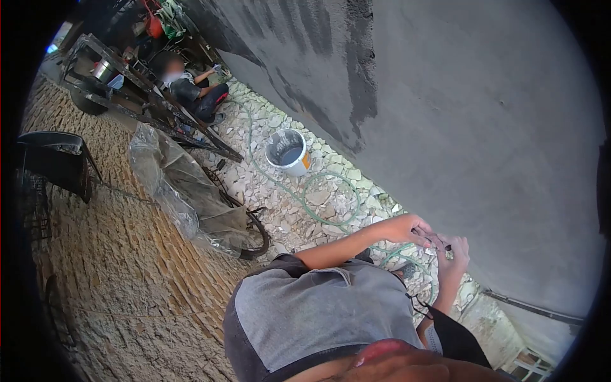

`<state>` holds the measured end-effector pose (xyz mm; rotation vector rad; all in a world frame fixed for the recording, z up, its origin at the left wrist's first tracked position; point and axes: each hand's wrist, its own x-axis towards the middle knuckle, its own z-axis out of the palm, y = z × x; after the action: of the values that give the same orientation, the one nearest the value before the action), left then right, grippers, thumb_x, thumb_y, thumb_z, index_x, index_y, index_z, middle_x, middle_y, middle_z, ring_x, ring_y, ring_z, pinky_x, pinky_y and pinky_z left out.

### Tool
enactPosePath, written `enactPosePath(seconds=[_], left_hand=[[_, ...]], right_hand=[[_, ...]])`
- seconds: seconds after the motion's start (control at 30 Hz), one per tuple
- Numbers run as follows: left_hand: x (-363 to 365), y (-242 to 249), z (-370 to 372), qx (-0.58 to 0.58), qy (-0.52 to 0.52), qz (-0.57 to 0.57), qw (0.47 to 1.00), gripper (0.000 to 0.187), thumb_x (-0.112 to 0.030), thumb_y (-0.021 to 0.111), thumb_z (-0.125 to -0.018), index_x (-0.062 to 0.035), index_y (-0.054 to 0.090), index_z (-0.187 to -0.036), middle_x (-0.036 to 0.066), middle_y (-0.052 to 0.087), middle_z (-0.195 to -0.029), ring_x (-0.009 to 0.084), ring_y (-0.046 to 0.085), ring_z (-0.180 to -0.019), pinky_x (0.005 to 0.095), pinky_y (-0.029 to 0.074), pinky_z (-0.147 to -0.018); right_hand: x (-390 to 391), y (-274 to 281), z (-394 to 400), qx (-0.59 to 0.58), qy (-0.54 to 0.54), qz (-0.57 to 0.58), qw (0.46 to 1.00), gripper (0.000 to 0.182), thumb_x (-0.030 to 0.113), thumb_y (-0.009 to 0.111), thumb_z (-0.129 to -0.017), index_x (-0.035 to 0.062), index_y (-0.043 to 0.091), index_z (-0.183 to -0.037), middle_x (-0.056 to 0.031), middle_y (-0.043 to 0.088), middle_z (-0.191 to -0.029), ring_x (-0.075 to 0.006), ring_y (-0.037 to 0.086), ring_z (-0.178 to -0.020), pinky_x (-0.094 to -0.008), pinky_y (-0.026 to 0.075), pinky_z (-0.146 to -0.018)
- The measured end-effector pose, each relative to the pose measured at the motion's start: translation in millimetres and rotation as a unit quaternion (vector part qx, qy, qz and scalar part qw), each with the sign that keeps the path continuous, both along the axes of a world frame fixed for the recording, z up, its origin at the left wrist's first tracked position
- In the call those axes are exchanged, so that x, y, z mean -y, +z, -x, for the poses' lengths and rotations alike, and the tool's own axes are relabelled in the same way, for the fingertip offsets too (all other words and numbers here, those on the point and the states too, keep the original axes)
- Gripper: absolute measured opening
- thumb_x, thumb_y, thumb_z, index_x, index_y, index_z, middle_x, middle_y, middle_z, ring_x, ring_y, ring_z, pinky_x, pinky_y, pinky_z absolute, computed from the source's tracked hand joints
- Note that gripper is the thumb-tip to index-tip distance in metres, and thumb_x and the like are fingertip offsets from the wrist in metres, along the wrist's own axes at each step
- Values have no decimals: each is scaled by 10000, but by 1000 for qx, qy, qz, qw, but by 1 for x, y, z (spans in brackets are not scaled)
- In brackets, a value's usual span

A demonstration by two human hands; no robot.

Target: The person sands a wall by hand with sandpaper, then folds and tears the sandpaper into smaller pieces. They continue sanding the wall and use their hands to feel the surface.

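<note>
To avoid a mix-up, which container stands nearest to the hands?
The white bucket with the orange label, on the rubble beside the wall; the silver pot is farther off, by the dark frame.

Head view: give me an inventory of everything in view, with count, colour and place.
Wall: 1, grey with darker patches, right
Bucket: 1, white with orange patch, on rubble
Rubble: many pieces, whitish, along wall
Hose: green, looped on rubble; count unclear
Plastic sheet: 1, translucent, left of rubble
Curved tube: 1, black, by sheet
Trestle: 1, dark, upper left
Pot: 1, silvery, by trestle
Chair-like object: 1, black, far left
Ground: 1, brown, ridged, left
Red object: 1, top left
Lattice: 1, white, bottom right
Co-worker: 1, dark clothes, low by wall
Shirt: 1, grey with dark sleeves, on wearer
Left hand: 1, grey-dusted fingers, near wall
Right hand: 1, grey-dusted fingers, meeting left
</note>
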<state>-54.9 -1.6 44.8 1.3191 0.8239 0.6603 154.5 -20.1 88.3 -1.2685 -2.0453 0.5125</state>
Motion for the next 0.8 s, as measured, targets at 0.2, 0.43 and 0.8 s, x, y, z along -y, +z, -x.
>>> enactPosePath(seconds=[0.2, 0.43, 0.8], left_hand=[[0, -8, 3, -8, -27, 14, 1000, 398, -232, 774, -863, 3, 686, -1173, 71, 739, -961, 123, 666, -879, 287, 506, -840], [4, -3, -4, -15, -35, -1, 999, 373, -212, 776, -860, 15, 692, -1144, 70, 744, -971, 112, 665, -879, 271, 511, -818], [7, -10, -19, -16, -60, -4, 998, 423, -147, 773, -846, 5, 657, -1223, 80, 746, -1009, 119, 666, -906, 288, 508, -847]], right_hand=[[8, 15, 7, 32, -8, 39, 999, 186, 43, 744, -774, 51, 691, -952, -82, 700, -966, -282, 596, -885, -396, 463, -821], [11, 8, -5, 11, 37, 0, 999, 210, 13, 728, -768, 42, 693, -973, -94, 707, -986, -299, 624, -974, -393, 488, -847], [21, -3, -22, 48, 37, -29, 998, 157, 61, 738, -765, 65, 668, -906, -76, 702, -961, -280, 606, -878, -404, 422, -823]])
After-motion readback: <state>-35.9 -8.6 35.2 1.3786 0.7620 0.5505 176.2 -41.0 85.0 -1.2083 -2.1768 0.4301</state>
